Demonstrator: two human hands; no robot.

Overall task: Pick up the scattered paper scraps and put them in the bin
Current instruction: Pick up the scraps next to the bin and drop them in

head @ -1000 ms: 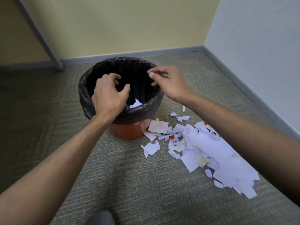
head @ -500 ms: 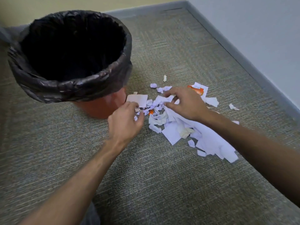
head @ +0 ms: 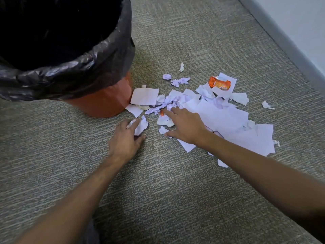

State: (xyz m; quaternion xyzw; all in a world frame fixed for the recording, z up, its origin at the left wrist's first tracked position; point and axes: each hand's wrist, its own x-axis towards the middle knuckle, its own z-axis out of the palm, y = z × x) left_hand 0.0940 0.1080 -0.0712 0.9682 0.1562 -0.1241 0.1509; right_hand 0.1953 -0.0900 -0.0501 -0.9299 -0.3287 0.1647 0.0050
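A pile of white paper scraps (head: pixel 226 118) lies on the carpet right of the bin. The orange bin (head: pixel 98 101) with a black liner (head: pixel 73 74) stands at the upper left. My left hand (head: pixel 126 140) is low on the carpet, its fingers and thumb around a white scrap (head: pixel 143 125) at the pile's left edge. My right hand (head: pixel 184 125) rests spread over the scraps, fingers straight, index fingertip by a small orange bit (head: pixel 161 112). An orange wrapper (head: pixel 219 83) lies at the far side of the pile.
Grey carpet (head: pixel 158 191) covers the floor. A grey skirting board (head: pixel 288 46) and white wall run along the right. Stray small scraps (head: pixel 181 81) lie beyond the pile, another (head: pixel 267 105) to its right.
Both hands left the bin's opening and came down to the scraps on the floor. The view dropped and moved closer. My left hand now has a scrap; my right hand has spread flat.
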